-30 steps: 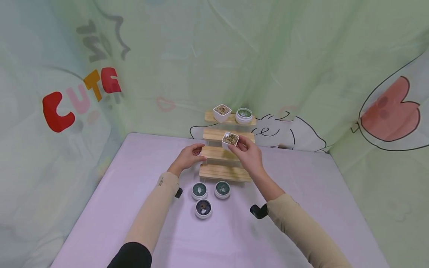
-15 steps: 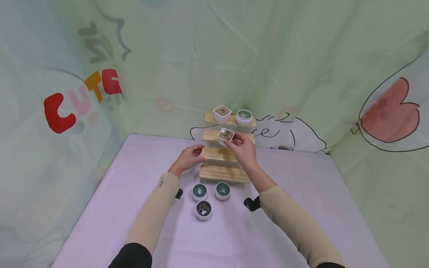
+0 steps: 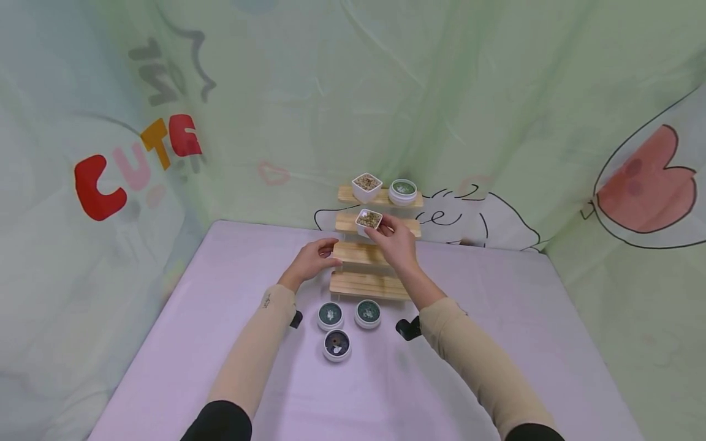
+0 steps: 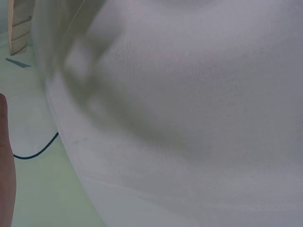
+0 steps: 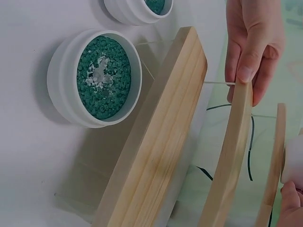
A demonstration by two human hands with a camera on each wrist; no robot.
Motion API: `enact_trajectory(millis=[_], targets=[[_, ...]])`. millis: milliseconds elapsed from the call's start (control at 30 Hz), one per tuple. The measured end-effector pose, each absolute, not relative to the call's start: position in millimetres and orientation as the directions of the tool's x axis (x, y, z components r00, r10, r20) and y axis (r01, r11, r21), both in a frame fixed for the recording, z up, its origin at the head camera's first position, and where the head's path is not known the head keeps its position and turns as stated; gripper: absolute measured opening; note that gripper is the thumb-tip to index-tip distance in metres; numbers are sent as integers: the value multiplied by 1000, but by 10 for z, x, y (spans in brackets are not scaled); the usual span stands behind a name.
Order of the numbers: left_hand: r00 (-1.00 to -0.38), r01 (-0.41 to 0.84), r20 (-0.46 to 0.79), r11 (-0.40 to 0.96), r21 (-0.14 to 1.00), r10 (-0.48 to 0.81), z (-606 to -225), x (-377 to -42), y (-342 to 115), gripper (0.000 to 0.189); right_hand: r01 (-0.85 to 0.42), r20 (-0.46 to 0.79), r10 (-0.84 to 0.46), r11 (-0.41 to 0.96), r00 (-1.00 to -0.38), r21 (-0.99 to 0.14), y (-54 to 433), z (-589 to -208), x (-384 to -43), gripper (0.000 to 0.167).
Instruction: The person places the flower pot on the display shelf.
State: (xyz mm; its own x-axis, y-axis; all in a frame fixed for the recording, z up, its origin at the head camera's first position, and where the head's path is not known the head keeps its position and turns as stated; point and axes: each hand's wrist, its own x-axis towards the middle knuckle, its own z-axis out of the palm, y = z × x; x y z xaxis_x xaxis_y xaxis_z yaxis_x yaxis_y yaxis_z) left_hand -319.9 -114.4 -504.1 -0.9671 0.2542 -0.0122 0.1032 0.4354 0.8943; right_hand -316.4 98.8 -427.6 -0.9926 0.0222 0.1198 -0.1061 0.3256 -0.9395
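A tiered wooden display stand (image 3: 369, 284) with clear supports stands at the back of the table. My left hand (image 3: 310, 262) pinches the left end of its second board from the bottom; thumb and fingers show around that end in the right wrist view. My right hand (image 3: 398, 242) holds a small square white pot (image 3: 368, 220) of brownish gravel by its right side, right at the second board from the top. In the right wrist view the white pot (image 5: 294, 163) is partly cut off at the edge. The left wrist view shows mostly cloth and part of the hand.
On the top board sit another square gravel pot (image 3: 366, 187) and a round white pot (image 3: 403, 192) with green filling. In front of the stand are two round green-filled pots (image 3: 330, 315) (image 3: 368, 313) and a dark-filled one (image 3: 337, 344). A printed curtain (image 3: 265, 122) hangs behind.
My right hand has carried the square pot up, back and slightly left, from over the second board from the bottom to the second from the top. My left hand has kept its place.
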Motion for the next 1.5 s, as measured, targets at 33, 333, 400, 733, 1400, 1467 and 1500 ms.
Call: enact_trajectory(millis=[33,333,400,733,1400,1467,1500], targets=[[-967,102,-14,435,894,254,-5039,-3194,-1142,66,-106,120,24,326,-992,-940,986,-4280,-3165,53],[-966,104,-10,426,899,257,-5018,-3188,-1134,67,-95,111,29,346,-993,-933,992,-4288,-3197,57],[-966,101,-12,424,900,257,-5024,-3197,-1135,67,-90,108,30,350,-994,-933,989,-4285,-3208,57],[-967,91,-19,418,904,254,-5050,-3209,-1130,68,-92,100,5,359,-995,-929,987,-4283,-3273,59],[-967,91,-22,426,900,253,-5039,-3208,-1149,68,-252,249,-63,411,-966,-876,1217,-4359,-2972,58],[-968,86,-27,428,900,251,-5042,-3212,-1149,69,-246,238,-72,428,-968,-870,1258,-4383,-2908,58],[-968,84,-29,428,900,251,-5044,-3213,-1149,69,-241,231,-77,430,-970,-870,1278,-4397,-2874,58]])
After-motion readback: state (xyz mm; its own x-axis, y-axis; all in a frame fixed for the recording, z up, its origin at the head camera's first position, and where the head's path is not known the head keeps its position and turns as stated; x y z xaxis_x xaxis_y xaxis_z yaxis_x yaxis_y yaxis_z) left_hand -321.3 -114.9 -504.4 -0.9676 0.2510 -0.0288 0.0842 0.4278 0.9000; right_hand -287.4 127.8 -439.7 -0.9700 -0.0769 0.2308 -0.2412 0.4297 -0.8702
